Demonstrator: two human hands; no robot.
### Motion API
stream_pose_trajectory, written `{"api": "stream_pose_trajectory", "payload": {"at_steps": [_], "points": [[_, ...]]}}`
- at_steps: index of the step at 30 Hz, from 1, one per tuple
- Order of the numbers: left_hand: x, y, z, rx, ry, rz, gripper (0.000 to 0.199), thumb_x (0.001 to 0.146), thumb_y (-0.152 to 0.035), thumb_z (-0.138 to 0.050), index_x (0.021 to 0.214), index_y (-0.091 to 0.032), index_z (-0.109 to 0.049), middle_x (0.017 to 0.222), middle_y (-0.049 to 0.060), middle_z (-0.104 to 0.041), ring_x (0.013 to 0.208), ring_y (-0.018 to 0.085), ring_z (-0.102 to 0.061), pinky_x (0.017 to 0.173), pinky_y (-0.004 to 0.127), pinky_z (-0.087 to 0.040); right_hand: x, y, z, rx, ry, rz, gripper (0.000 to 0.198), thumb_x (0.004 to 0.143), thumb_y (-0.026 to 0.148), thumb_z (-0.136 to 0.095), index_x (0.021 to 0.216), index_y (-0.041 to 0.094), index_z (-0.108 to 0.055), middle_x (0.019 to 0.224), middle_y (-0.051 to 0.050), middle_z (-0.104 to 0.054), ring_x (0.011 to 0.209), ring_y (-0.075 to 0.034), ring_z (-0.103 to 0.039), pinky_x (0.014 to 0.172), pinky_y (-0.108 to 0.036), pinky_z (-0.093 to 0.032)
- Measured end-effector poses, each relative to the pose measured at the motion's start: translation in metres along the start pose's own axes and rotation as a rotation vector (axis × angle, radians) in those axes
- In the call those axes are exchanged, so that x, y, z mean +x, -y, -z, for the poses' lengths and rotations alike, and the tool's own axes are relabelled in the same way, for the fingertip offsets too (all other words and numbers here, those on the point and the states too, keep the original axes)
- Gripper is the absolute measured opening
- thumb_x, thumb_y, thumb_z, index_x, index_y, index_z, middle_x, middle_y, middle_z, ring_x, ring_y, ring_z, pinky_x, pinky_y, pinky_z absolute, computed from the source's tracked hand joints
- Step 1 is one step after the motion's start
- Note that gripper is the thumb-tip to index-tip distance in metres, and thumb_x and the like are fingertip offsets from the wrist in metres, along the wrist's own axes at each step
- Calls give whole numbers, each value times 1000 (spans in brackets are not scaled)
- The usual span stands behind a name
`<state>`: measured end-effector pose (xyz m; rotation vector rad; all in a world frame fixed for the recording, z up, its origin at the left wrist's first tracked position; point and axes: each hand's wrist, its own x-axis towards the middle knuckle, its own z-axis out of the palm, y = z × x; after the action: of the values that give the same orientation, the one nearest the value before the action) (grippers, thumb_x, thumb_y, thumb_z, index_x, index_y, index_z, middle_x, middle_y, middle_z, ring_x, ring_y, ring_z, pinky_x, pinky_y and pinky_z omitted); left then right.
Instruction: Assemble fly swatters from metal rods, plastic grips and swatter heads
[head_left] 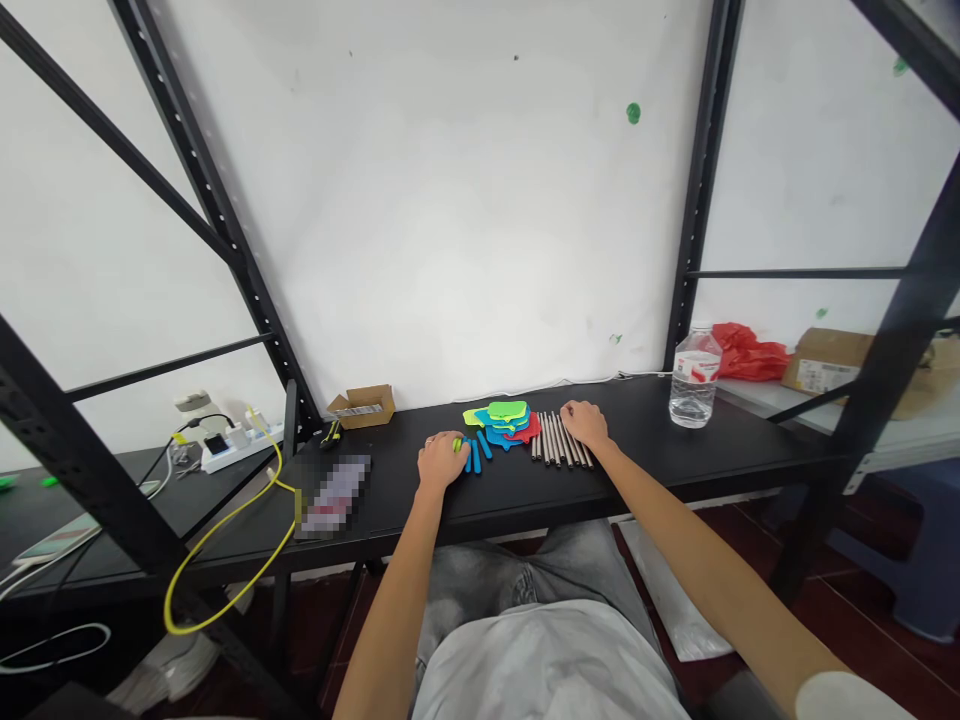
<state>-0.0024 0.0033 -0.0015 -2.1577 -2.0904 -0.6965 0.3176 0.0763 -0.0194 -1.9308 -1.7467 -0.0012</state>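
My left hand (441,462) rests on the black tabletop with its fingers curled around a small yellow-green piece (457,445). Several short blue strips (477,456) lie just right of those fingers. Farther right is a loose pile of flat cut pieces, with a green one (507,410) on top, blue ones (504,436) below and a red one (529,430) at the side. A row of several thin metallic rods (555,440) lies beside the pile. Over the right end of this row lies my right hand (586,424), its fingers touching the rods' far ends, apparently loose.
A clear water bottle (693,380) stands at the table's right. On the left are an open cardboard box (364,406), a black-and-yellow tool (331,434), a blurred flat object (334,497) and a looping yellow cable (178,600). Black metal posts (701,180) frame the table.
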Motion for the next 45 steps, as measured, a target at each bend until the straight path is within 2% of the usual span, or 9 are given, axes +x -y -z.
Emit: {"api": "stream_pose_trajectory", "payload": {"at_steps": [4, 9, 13, 21, 30, 39, 45], "points": [[0, 1, -1, -7, -10, -12, 38, 90, -40, -47, 120, -27, -68, 132, 7, -63, 122, 30, -52, 94, 40, -44, -1, 1, -1, 14, 19, 57, 44, 94, 42, -40, 124, 24, -66, 120, -13, -64, 116, -33, -55, 93, -41, -43], [0, 3, -3, 0, -17, -18, 37, 90, -41, -47, 119, -28, -68, 131, 7, -63, 121, 30, -53, 94, 40, -44, -1, 3, -2, -57, 155, 123, 62, 92, 55, -41, 148, 28, -46, 145, -13, -49, 132, -36, -43, 105, -49, -33], [0, 2, -2, -2, -19, -19, 38, 91, -41, -47, 119, -27, -68, 132, 7, -63, 121, 29, -53, 94, 39, -44, 2, 2, -4, -94, 232, 106, 60, 94, 57, -35, 146, 31, -48, 153, -11, -40, 138, -35, -37, 109, -51, -27], [-1, 0, 0, -1, -12, -17, 37, 90, -39, -46, 118, -27, -68, 132, 6, -63, 120, 29, -53, 94, 39, -44, 1, 2, -3, -31, 186, 131, 45, 94, 49, -38, 128, 29, -60, 140, -10, -53, 128, -34, -45, 104, -50, -32], [-1, 2, -1, -9, -21, -23, 36, 91, -38, -48, 118, -28, -68, 131, 6, -64, 120, 29, -54, 94, 39, -45, 1, 0, -3, 17, 175, 122, 52, 95, 57, -37, 127, 23, -60, 138, -13, -55, 127, -34, -46, 104, -50, -32], [0, 3, -2, -6, -12, -4, 40, 95, -37, -43, 130, -26, -60, 133, 9, -62, 125, 29, -52, 95, 40, -44, 2, 0, 4, 130, 109, 61, 46, 95, 51, -41, 118, 23, -69, 123, -10, -67, 117, -30, -58, 98, -41, -40], [0, 3, -2, -5, 4, -4, 39, 95, -33, -43, 128, -25, -62, 137, 9, -60, 126, 29, -51, 96, 39, -43, 4, -3, 2, 181, 86, 15, 44, 95, 49, -40, 115, 25, -70, 121, -7, -69, 116, -29, -60, 96, -37, -43]]}}
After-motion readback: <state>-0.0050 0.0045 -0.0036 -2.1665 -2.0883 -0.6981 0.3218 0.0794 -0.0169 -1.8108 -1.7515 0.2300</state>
